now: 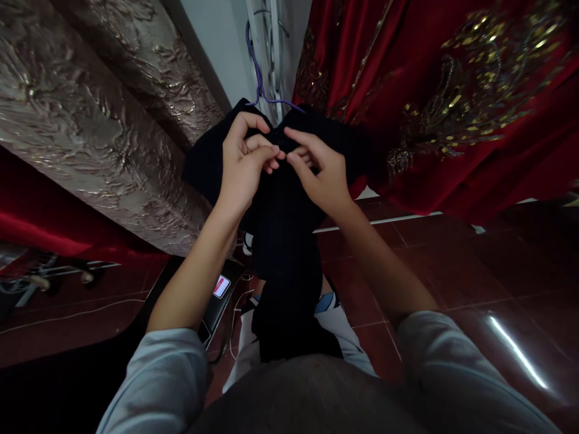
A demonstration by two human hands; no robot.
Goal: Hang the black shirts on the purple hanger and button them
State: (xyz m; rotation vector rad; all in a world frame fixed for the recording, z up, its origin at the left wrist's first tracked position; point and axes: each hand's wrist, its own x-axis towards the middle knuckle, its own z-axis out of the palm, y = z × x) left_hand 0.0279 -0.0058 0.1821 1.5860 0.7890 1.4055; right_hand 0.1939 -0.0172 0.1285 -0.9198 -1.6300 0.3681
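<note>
A dark garment (284, 229) hangs from a purple clothes hanger (259, 72) in front of me, its collar area at the top. My left hand (246, 157) is closed at the upper front of the garment, thumb and fingertips pinched together near the neckline. Close beside it, my right hand (323, 172) grips the cloth's other side with thumb and bent fingers. The fingertips of both hands almost meet at the middle. Any small fastening between them is too dark to make out. The lower part of the garment drapes down towards my lap.
A beige textured gown (104, 114) hangs at left and a red gown with gold sequins (429, 120) at right. Behind the hanger stands a white metal rack (271, 54). A phone (221, 286) lies on a dark surface near my left elbow, with white cables (234, 325) beside it.
</note>
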